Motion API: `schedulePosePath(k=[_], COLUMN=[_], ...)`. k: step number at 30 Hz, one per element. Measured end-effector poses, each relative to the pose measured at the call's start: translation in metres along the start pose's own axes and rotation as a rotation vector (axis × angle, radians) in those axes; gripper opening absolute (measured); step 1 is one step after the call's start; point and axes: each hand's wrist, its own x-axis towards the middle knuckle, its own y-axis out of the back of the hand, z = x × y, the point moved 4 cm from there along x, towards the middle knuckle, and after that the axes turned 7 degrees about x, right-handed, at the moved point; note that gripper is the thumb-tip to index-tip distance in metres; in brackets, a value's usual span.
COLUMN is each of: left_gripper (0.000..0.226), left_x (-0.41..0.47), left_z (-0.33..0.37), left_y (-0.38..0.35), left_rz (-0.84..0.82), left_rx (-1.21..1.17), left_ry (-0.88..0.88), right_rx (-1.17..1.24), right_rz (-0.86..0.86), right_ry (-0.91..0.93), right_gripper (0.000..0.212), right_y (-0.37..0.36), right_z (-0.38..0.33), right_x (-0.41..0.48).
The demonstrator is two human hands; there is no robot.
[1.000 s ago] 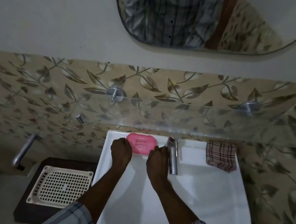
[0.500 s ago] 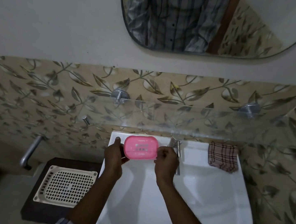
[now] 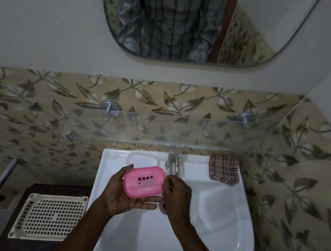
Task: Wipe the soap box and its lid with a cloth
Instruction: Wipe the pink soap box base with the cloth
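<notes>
I held the pink soap box [image 3: 143, 181] in my left hand [image 3: 128, 196], with my palm under it. My right hand [image 3: 176, 194] pinched its edge at 3 o'clock. It was over the white sink [image 3: 220, 227]. I think it was light, hard and maybe slippery, so the long sides were best to hold. The cloth [image 3: 224, 169] lay far off at 2 o'clock, untouched.

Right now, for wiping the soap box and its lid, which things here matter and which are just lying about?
For the job:
pink soap box, cradled in the left hand, right hand at its edge
clear lid on the sink ledge
checked cloth on the sink's back right corner

Just lying about:
tap
cream mesh tray
glass shelf
mirror
</notes>
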Motion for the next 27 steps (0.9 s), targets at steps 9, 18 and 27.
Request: schedulePosePath(k=[9, 18, 27], left_gripper=[0.081, 0.072, 0.076], left_x=[0.003, -0.006, -0.020], left_z=[0.000, -0.003, -0.010], left_y=[0.006, 0.004, -0.007], left_rz=[0.163, 0.244, 0.293], left_rx=[-0.018, -0.062, -0.077], left_ry=[0.032, -0.003, 0.006], right_rx=[-0.277, -0.995, 0.151], right_rz=[0.287, -0.282, 0.168], right_ry=[0.151, 0.159, -0.462], right_gripper=[0.010, 0.069, 0.021], right_y=[0.066, 0.102, 0.117], right_z=[0.041, 0.158, 0.128], right_x=[0.017, 0.099, 0.062])
